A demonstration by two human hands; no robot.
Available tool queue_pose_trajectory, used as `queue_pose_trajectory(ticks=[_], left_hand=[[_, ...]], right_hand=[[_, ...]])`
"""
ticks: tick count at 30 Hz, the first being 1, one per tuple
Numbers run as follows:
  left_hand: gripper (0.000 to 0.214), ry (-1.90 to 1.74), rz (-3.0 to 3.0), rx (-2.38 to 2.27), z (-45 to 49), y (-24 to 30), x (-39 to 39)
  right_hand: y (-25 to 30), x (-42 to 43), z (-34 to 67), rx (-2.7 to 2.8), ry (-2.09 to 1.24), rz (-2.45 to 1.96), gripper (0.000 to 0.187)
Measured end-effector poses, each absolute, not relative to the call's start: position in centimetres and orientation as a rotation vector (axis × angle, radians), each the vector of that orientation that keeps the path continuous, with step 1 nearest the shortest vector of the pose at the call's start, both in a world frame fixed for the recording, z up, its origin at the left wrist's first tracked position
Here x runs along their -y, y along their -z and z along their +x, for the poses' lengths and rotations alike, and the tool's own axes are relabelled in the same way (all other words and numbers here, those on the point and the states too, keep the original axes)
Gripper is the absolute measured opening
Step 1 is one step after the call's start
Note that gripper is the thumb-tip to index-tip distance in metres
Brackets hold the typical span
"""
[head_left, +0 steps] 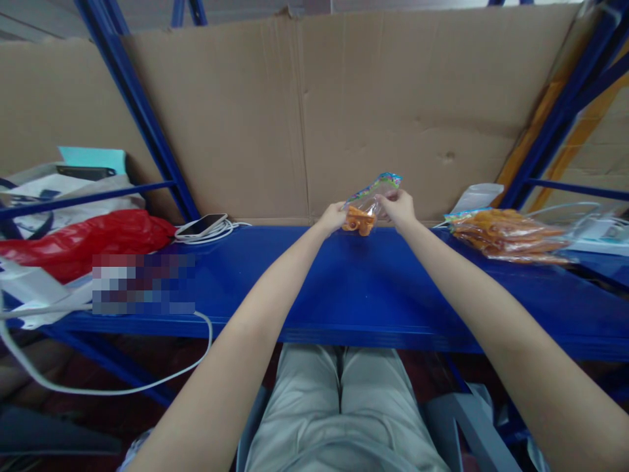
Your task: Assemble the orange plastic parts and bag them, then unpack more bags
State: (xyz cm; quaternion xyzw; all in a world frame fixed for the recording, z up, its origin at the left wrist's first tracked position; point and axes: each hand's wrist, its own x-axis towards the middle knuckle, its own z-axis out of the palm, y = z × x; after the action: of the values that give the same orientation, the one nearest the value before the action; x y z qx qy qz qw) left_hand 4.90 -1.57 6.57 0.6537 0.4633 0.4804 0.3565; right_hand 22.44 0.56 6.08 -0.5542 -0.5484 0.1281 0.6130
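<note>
A clear plastic bag [378,204] with a colourful printed top edge is held up between my two hands, just above the blue shelf [363,282]. Orange pieces [360,221] lie in its lower part; their exact kind is too small to make out. My left hand [335,215] is closed on the bag's left side. On the other side, my right hand [398,204] pinches the bag near its upper right. Some fingertips of both hands are hidden or blurred.
Clear bags of similar orange pieces [506,233] lie at the right. Leftward are a phone [202,225] on a coiled white cable, a red plastic bag [93,239] and a loose white cable [147,388]. A cardboard sheet [393,98] and blue posts [142,118] stand behind.
</note>
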Motion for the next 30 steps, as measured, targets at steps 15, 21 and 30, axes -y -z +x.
queue_pose_trajectory(ticks=[15, 21, 30], left_hand=[[0.033, -0.987, 1.743, -1.391, 3.3, -7.7, 2.1], [0.021, -1.121, 1.729, -1.368, 3.8, -7.6, 1.4], [0.008, -1.336, 1.616, -1.195, 3.9, -7.1, 1.3]], right_hand=[[-5.6, 0.8, 21.2, 1.086, -0.528, -1.079, 0.017], [-5.2, 0.2, 21.7, 1.174, -0.248, -0.992, 0.030], [-5.3, 1.6, 21.6, 1.282, -0.031, -1.030, 0.043]])
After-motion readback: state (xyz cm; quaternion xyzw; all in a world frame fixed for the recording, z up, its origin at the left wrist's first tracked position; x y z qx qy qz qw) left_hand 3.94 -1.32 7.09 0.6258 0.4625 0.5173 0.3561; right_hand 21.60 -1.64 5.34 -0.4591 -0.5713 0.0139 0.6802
